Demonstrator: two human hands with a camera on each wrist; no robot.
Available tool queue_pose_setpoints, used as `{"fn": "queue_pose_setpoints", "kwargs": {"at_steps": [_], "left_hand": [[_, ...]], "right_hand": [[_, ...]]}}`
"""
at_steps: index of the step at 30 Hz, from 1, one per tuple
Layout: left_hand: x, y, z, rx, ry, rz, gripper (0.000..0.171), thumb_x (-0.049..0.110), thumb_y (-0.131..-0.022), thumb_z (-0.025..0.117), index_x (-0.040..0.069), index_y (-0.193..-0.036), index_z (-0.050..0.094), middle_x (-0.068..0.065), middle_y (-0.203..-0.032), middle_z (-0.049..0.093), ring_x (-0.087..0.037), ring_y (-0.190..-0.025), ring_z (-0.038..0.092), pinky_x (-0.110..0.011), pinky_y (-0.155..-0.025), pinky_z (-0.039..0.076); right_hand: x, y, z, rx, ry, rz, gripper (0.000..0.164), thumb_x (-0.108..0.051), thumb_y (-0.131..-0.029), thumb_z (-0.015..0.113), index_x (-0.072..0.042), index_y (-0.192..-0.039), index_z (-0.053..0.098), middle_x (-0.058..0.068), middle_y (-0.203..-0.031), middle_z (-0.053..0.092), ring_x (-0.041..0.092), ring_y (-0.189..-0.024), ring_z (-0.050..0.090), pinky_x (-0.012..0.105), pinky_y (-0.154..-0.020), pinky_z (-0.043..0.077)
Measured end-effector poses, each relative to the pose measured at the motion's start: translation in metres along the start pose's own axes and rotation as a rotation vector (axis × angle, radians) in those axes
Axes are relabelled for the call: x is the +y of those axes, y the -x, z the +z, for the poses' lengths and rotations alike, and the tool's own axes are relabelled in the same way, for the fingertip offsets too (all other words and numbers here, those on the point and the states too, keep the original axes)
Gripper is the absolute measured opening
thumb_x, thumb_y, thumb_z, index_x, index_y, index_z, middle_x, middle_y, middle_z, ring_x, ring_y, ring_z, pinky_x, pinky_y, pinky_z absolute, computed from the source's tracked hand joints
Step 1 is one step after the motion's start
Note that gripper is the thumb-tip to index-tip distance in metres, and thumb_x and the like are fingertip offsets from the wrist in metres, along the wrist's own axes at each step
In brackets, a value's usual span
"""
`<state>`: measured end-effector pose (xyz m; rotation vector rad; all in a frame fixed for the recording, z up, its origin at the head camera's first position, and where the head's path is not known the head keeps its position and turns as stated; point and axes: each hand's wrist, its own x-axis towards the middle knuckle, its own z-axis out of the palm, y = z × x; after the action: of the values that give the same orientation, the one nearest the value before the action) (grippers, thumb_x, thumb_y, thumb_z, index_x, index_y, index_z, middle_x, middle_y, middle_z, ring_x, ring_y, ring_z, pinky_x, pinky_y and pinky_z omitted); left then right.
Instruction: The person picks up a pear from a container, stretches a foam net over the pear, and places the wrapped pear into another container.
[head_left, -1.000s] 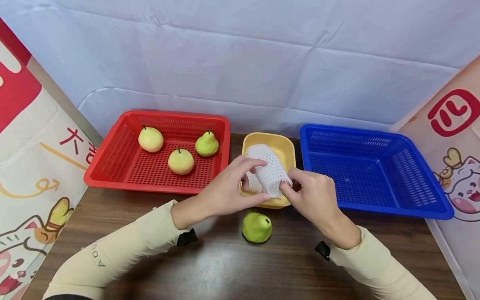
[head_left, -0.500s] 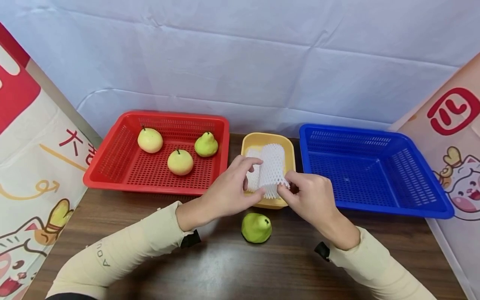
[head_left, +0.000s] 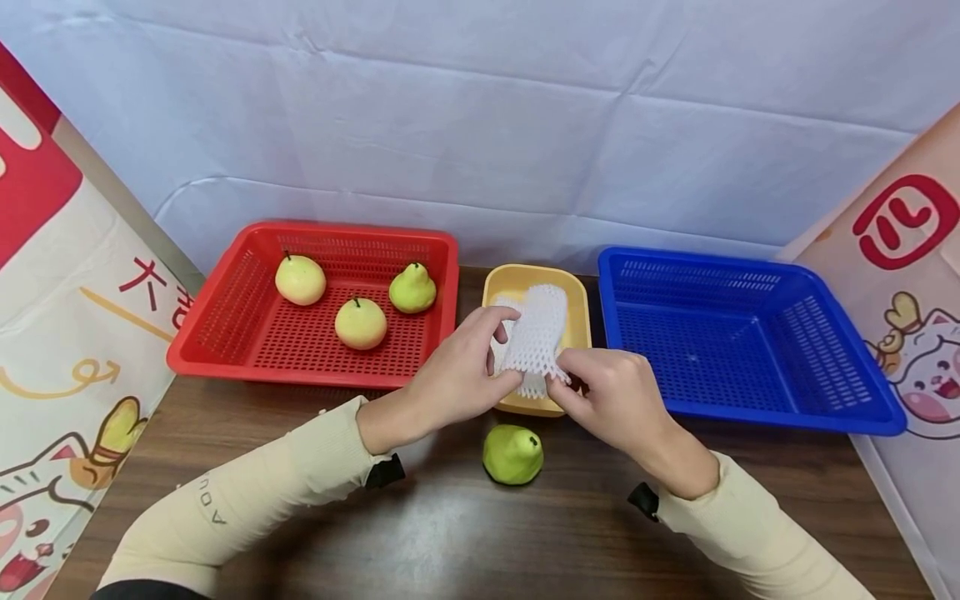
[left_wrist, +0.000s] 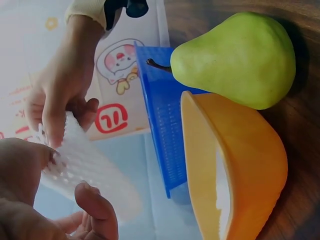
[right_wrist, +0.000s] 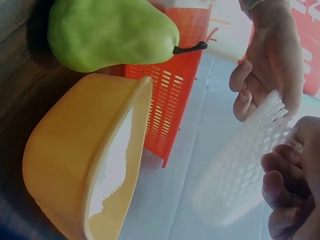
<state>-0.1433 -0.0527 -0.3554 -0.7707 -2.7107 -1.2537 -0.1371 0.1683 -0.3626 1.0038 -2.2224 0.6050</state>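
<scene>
Probably the net (head_left: 542,329) is very light, soft and springy, prone to tearing; take its mouth rim with gentle pinches. It's held over the bowl (head_left: 577,310). Your right hand (head_left: 618,400) pinches the rim. Your left hand (head_left: 459,372) arches opposite, thumb at the mouth, fingers curved; whether it grips, one cannot tell. Both reach inward.

It looks like a staged booth; whether in a shop or lab cannot be told. A creased pale cloth (head_left: 480,142) spans the top of the head view, a left panel (head_left: 52,350) and a right panel (head_left: 840,250) with cartoon cats (head_left: 933,375) and red characters (head_left: 907,223) flank it, and a wood-grain table (head_left: 480,542) fills the bottom.
</scene>
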Motion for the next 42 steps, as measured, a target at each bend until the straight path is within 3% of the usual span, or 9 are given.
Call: {"fn": "queue_pose_setpoints", "kwargs": {"at_steps": [5, 12, 16, 19, 26, 32, 37, 39, 42], "left_hand": [[-0.004, -0.002, -0.001, 0.024, 0.023, 0.011, 0.056, 0.004, -0.082, 0.076, 0.005, -0.134, 0.054, -0.001, -0.097, 0.055, -0.01, -0.07, 0.055, -0.024, -0.063, 0.05], [-0.014, -0.002, -0.009, 0.09, 0.047, 0.046, 0.047, -0.007, -0.08, 0.069, 0.003, -0.124, 0.057, -0.003, -0.092, 0.058, -0.014, -0.073, 0.057, -0.027, -0.068, 0.051], [-0.02, -0.002, -0.013, 0.131, 0.047, 0.048, 0.042, -0.007, -0.081, 0.069, 0.003, -0.121, 0.059, -0.004, -0.09, 0.057, -0.015, -0.076, 0.055, -0.028, -0.07, 0.049], [-0.022, -0.002, -0.013, 0.152, 0.067, 0.037, 0.037, -0.005, -0.084, 0.068, 0.003, -0.118, 0.058, -0.001, -0.081, 0.053, -0.012, -0.069, 0.051, -0.027, -0.065, 0.045], [-0.023, -0.002, -0.013, 0.109, 0.259, -0.052, 0.027, -0.004, -0.093, 0.058, 0.007, -0.117, 0.058, 0.002, -0.059, 0.049, -0.006, -0.049, 0.04, -0.022, -0.048, 0.034], [-0.022, -0.002, -0.014, 0.096, 0.387, -0.06, 0.028, -0.009, -0.094, 0.055, 0.006, -0.117, 0.059, -0.012, -0.075, 0.067, -0.017, -0.052, 0.058, -0.028, -0.049, 0.05], [-0.024, -0.001, -0.015, 0.101, 0.414, -0.06, 0.029, -0.012, -0.094, 0.052, 0.004, -0.116, 0.061, -0.014, -0.093, 0.067, -0.026, -0.059, 0.063, -0.031, -0.045, 0.049], [-0.024, -0.001, -0.015, 0.108, 0.411, -0.045, 0.029, -0.014, -0.092, 0.051, 0.003, -0.113, 0.062, -0.015, -0.097, 0.066, -0.026, -0.06, 0.063, -0.033, -0.045, 0.05], [-0.025, 0.0, -0.015, 0.113, 0.42, -0.007, 0.025, -0.016, -0.091, 0.053, 0.0, -0.107, 0.062, -0.017, -0.1, 0.066, -0.023, -0.061, 0.064, -0.038, -0.049, 0.054]], "right_hand": [[0.002, 0.001, -0.001, -0.006, 0.005, -0.008, 0.02, -0.013, -0.082, 0.061, -0.018, -0.066, 0.051, -0.01, -0.057, 0.043, 0.004, -0.049, 0.04, 0.024, -0.043, 0.031], [0.007, 0.005, -0.003, 0.011, 0.017, 0.008, 0.016, -0.013, -0.084, 0.059, -0.017, -0.069, 0.056, -0.007, -0.06, 0.05, 0.005, -0.05, 0.043, 0.025, -0.043, 0.034], [0.011, 0.008, -0.002, 0.032, 0.028, 0.02, 0.015, -0.015, -0.086, 0.057, -0.016, -0.07, 0.06, -0.006, -0.062, 0.053, 0.005, -0.05, 0.045, 0.027, -0.042, 0.036], [0.011, 0.009, -0.001, 0.039, 0.023, 0.038, 0.014, -0.016, -0.088, 0.059, -0.013, -0.076, 0.066, -0.004, -0.065, 0.057, 0.006, -0.051, 0.047, 0.028, -0.043, 0.04], [0.009, 0.009, -0.002, 0.056, -0.04, 0.114, 0.01, -0.006, -0.088, 0.07, -0.005, -0.094, 0.078, 0.003, -0.076, 0.07, 0.009, -0.056, 0.054, 0.031, -0.049, 0.045], [0.011, 0.009, -0.004, 0.075, -0.047, 0.128, 0.018, 0.005, -0.081, 0.077, -0.002, -0.098, 0.078, 0.008, -0.083, 0.075, 0.01, -0.062, 0.06, 0.033, -0.053, 0.05], [0.013, 0.01, -0.004, 0.093, -0.076, 0.112, 0.023, 0.009, -0.079, 0.078, -0.001, -0.099, 0.078, 0.009, -0.086, 0.076, 0.014, -0.067, 0.066, 0.035, -0.055, 0.053], [0.014, 0.011, -0.004, 0.1, -0.089, 0.091, 0.022, 0.007, -0.08, 0.077, -0.001, -0.1, 0.078, 0.011, -0.089, 0.077, 0.019, -0.072, 0.071, 0.039, -0.058, 0.056], [0.018, 0.013, -0.005, 0.102, -0.089, 0.048, 0.013, -0.006, -0.091, 0.071, -0.001, -0.1, 0.079, 0.012, -0.091, 0.077, 0.026, -0.077, 0.074, 0.044, -0.062, 0.058]]}}
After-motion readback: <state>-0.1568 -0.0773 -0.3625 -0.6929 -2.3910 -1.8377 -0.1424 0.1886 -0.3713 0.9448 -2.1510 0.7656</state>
